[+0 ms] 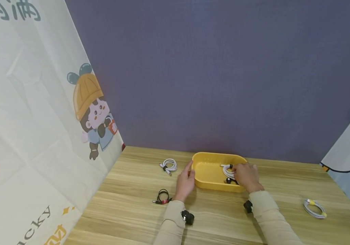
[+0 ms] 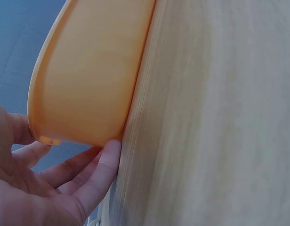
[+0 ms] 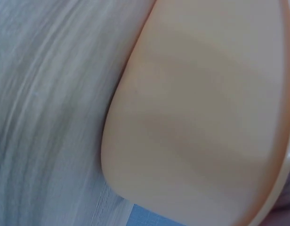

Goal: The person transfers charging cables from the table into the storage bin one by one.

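Your left hand (image 1: 184, 182), fingers straight, braces left end wall of yellow tray (image 1: 206, 170), smooth oval plastic, long axis parallel to tabletop's far edge. Your right hand (image 1: 246, 177), nearer, apparently pinches coiled white cable (image 1: 227, 170) inside tray's right end, partly hidden.

Left curtain (image 1: 25, 136): letters "cky" near bottom edge; Chinese characters at top, cut off.

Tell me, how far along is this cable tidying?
About a third in, I'd guess. A black cable already lies in the yellow tray. The right hand holds a white cable over it; the left hand steadies the tray. Three coils remain on the table: white, black, white-and-yellow.
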`<act>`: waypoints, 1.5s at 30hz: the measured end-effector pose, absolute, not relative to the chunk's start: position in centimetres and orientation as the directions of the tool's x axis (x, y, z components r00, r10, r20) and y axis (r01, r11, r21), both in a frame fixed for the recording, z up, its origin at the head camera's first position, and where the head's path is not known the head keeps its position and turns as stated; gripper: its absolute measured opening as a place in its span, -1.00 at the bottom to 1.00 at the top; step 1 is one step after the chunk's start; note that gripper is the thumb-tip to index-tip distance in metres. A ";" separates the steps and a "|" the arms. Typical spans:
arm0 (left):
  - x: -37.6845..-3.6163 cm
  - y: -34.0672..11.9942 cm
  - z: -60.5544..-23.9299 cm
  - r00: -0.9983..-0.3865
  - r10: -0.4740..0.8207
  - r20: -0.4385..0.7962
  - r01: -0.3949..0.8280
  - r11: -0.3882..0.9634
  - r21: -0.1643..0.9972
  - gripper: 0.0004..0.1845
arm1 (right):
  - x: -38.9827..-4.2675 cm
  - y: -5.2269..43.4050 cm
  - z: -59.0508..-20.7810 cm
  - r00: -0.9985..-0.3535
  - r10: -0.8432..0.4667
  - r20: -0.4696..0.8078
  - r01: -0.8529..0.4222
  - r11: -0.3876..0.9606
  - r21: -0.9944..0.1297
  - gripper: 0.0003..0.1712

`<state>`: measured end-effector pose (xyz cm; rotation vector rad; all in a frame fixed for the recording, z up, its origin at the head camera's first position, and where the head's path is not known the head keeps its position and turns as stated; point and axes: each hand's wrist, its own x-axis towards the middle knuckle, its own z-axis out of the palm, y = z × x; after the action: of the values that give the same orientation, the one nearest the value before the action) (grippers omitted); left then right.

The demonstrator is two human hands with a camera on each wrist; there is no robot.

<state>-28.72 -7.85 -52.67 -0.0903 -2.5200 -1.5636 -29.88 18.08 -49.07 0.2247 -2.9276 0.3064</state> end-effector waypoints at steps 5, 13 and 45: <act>-28.8 -7.8 -52.7 -0.983 -0.038 0.182 0.146 0.449 0.881 -0.51 | -30.0 18.1 -49.1 -0.973 -0.114 0.202 -0.153 0.970 -0.190 -0.82; -28.8 -7.7 -52.7 -0.983 -0.037 0.177 0.143 0.445 0.884 -0.51 | -30.1 18.2 -49.2 -0.977 -0.104 0.187 -0.141 0.970 -0.199 -0.81; -28.8 -7.9 -52.5 -0.987 -0.036 0.159 0.129 0.431 0.893 -0.50 | -27.0 22.5 -49.8 -0.875 -0.047 0.483 -0.320 0.804 -0.501 -0.85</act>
<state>-28.79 -7.87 -52.51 -0.0828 -2.5233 -1.5966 -26.96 22.51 -49.76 0.2741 -2.5358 0.8164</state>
